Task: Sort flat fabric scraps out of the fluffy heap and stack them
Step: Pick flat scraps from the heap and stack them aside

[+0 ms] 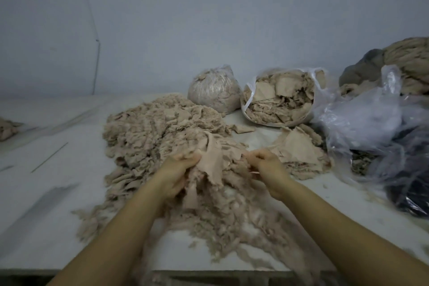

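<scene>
A big beige fluffy heap [160, 132] covers the middle of the white table [46, 204]. In its near part my left hand [178, 172] grips a smooth flat beige scrap [212, 160] that stands up out of the fluff. My right hand [264, 165] is just right of that scrap, fingers curled and pinching fluffy material at the heap's edge. A low stack of flat scraps [299, 153] lies on the table right of my right hand.
An open plastic bag of flat scraps [278, 100] and a tied bag of fluff [213, 90] stand behind the heap. Crumpled clear plastic over dark material [383, 127] fills the right side. More fabric bundles [408, 62] sit at the far right. The wall is close behind.
</scene>
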